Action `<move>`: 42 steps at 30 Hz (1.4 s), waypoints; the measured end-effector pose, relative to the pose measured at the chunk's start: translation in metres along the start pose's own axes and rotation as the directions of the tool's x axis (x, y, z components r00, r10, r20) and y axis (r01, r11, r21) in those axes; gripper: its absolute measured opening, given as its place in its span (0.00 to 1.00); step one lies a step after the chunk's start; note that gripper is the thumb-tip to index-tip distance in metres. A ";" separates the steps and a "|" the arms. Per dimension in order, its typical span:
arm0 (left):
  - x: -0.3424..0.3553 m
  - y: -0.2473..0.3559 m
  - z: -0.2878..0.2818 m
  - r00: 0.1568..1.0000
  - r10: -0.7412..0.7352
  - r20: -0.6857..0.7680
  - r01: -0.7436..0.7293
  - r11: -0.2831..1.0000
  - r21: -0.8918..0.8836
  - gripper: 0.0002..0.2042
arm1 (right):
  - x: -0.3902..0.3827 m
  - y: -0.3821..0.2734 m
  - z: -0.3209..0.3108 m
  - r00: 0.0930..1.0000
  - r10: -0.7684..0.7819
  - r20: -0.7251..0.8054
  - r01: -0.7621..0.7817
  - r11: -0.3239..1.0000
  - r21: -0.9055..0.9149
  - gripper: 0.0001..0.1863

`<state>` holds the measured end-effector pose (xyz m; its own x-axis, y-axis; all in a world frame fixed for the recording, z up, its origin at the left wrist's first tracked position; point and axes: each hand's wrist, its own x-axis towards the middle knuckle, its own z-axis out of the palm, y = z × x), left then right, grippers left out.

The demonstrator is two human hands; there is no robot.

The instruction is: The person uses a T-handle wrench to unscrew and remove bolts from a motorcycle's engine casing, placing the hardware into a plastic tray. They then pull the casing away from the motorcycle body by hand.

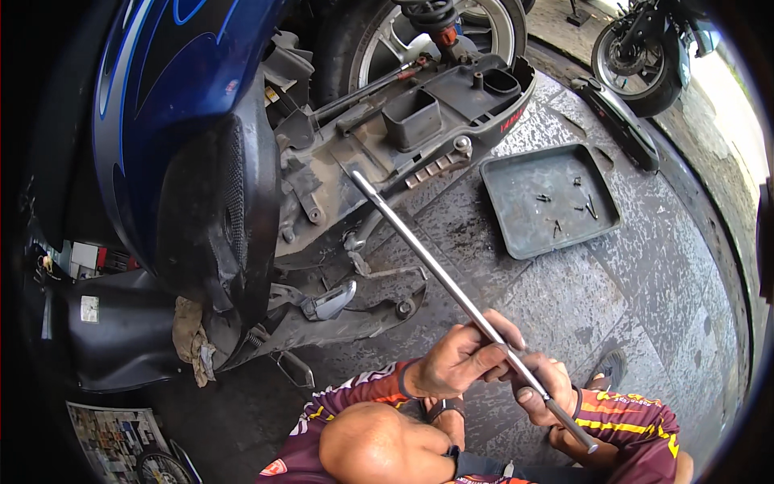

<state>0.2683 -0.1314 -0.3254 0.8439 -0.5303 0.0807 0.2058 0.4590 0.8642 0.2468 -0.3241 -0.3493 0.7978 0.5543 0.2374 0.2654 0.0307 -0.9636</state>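
Note:
A long, shiny metal rod [435, 266] runs slantwise from near my right sleeve up toward the motor scooter's belt-side cover. Near its middle, the fingers of my left hand [453, 360] are closed around it. My right hand [542, 391] grips it lower down, close beside the left, near the darker lower end. The rod's upper tip appears in front of the dirty black engine-side cover [355, 153]; I cannot tell whether they touch. Above that cover, the rear wheel [379, 48] and a coil spring are partly visible.
A grey tray [516, 230] holding several small bolts lies on the worn tile floor to the right. Blue bodywork [173, 105] fills the upper left. A long dark part [617, 121] lies beyond the tray, and another motorcycle [645, 60] stands at the far right. A rag [192, 339] hangs at left.

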 end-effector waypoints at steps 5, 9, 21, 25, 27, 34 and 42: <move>-0.019 0.057 -0.013 0.943 -0.272 0.194 0.171 0.892 0.419 0.22 | 0.012 -0.057 0.031 0.984 0.178 -0.011 -0.153 0.874 0.461 0.20; -0.052 0.100 -0.017 0.911 -0.341 0.234 0.240 0.896 0.373 0.25 | 0.015 -0.069 0.069 0.950 0.306 -0.053 -0.226 0.798 0.559 0.24; -0.058 0.115 -0.001 0.859 -0.320 -0.400 0.448 0.849 0.281 0.21 | 0.070 -0.061 0.110 0.969 0.247 0.001 -0.126 0.487 0.864 0.17; -0.058 0.113 -0.004 0.861 -0.333 -0.384 0.447 0.856 0.260 0.20 | 0.069 -0.057 0.112 0.967 0.256 0.004 -0.144 0.530 0.836 0.18; -0.058 0.110 -0.005 0.865 -0.329 -0.379 0.441 0.858 0.264 0.19 | 0.068 -0.057 0.112 0.964 0.265 -0.014 -0.131 0.521 0.843 0.18; -0.053 0.109 -0.006 0.891 -0.321 -0.322 0.415 0.863 0.289 0.19 | 0.065 -0.058 0.101 0.960 0.273 0.057 -0.216 0.599 0.771 0.18; -0.048 0.106 -0.002 0.878 -0.237 -0.417 0.386 0.865 0.321 0.15 | 0.070 -0.056 0.098 0.955 0.284 0.084 -0.176 0.317 0.932 0.16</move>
<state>0.2502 -0.0558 -0.2383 0.8984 -0.2771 -0.3407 0.3447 -0.0358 0.9380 0.2351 -0.2053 -0.2911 0.7921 0.6078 -0.0568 -0.5605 0.6874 -0.4619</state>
